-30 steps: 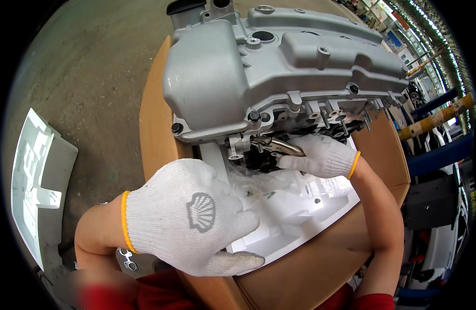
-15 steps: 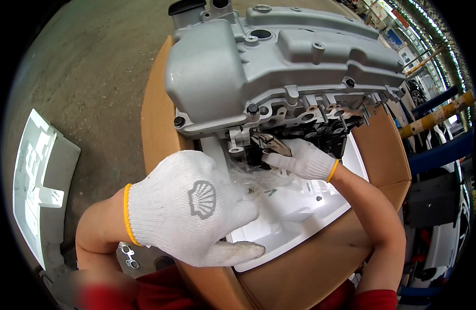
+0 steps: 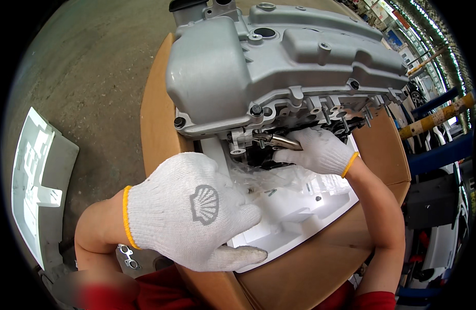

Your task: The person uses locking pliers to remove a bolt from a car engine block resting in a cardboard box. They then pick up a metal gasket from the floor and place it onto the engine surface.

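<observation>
A silver engine cylinder head with its valve cover point(image 3: 217, 67) stands in the box, with bolts and studs along its near lower edge. My right hand point(image 3: 320, 151), in a white knit glove, is closed round a shiny metal plier-like tool point(image 3: 285, 142). The tool's far end lies against the metal bracket point(image 3: 241, 138) under the cover's edge. My left hand point(image 3: 189, 212), gloved too, hovers over the box's near left side, back upward. Its thumb and forefinger are stretched apart, nothing visible between them. The other fingertips are hidden.
A cardboard box point(image 3: 320, 253) with a white foam liner point(image 3: 279, 243) surrounds the engine part. Clear plastic film point(image 3: 264, 181) lies beneath it. A white foam piece point(image 3: 52, 191) stands on the floor at left, metal gaskets point(image 3: 128, 256) lie below. A yellow-and-blue post point(image 3: 439, 116) rises at right.
My right hand has shifted slightly right, still on the tool, whose handle has swung with it. My left hand has moved only slightly. The view has shifted a little.
</observation>
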A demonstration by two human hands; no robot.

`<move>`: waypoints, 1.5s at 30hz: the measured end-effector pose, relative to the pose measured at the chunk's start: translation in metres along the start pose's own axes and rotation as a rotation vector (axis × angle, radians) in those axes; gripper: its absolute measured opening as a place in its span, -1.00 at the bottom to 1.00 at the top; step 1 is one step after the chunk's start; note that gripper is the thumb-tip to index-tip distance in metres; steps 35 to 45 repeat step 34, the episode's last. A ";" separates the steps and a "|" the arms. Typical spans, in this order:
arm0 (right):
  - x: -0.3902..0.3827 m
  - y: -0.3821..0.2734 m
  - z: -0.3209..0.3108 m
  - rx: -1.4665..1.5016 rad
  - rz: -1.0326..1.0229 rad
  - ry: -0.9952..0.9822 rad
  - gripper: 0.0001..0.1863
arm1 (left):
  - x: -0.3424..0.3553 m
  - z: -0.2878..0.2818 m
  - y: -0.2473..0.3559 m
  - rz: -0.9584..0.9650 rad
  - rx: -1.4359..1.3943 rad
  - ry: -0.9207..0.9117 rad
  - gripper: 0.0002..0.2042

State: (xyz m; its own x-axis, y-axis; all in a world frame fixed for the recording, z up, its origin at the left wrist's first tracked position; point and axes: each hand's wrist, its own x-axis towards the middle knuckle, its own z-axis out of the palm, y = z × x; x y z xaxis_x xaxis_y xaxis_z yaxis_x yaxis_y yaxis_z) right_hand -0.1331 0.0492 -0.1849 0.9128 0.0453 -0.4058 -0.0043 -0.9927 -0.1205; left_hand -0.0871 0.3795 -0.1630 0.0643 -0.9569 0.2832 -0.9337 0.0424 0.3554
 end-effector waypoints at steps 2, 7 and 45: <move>0.003 0.000 0.009 -0.014 0.014 0.043 -0.17 | 0.000 0.000 0.000 -0.004 0.013 -0.015 -0.57; 0.006 -0.004 0.034 0.130 0.068 0.145 -0.31 | 0.001 0.000 0.000 -0.002 0.003 -0.007 -0.57; 0.020 -0.025 0.084 0.966 0.156 -0.001 -0.60 | 0.002 -0.002 0.007 -0.048 0.025 -0.026 -0.61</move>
